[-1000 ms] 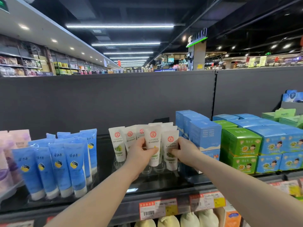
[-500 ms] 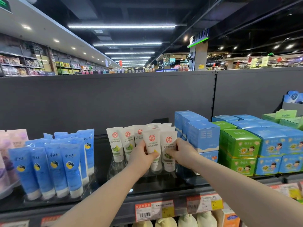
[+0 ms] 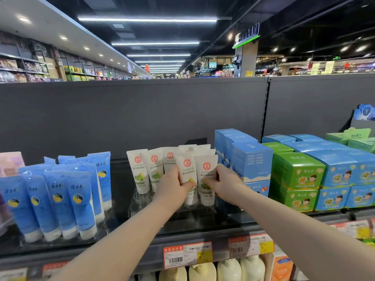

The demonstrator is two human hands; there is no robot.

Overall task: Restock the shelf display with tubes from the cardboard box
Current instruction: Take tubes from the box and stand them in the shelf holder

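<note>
Several white tubes with red round logos stand cap-down in a clear holder (image 3: 142, 199) on the dark shelf (image 3: 203, 226). My left hand (image 3: 172, 187) grips one front white tube (image 3: 187, 167), thumb across its lower face. My right hand (image 3: 225, 182) holds the neighbouring front tube (image 3: 206, 171) from its right side. Both tubes stand upright, side by side, at the front right of the cluster. Two more white tubes (image 3: 140, 169) stand free to the left. The cardboard box is out of view.
Blue tubes (image 3: 60, 195) fill a clear tray at the left. Tall blue cartons (image 3: 249, 161) stand just right of my right hand, with green and blue boxes (image 3: 298, 173) beyond. Price tags (image 3: 187, 254) line the shelf edge; cream bottles (image 3: 203, 270) sit below.
Both hands have stayed on the two front white tubes, which have settled slightly lower and to the right in the holder. The view has shifted a little.
</note>
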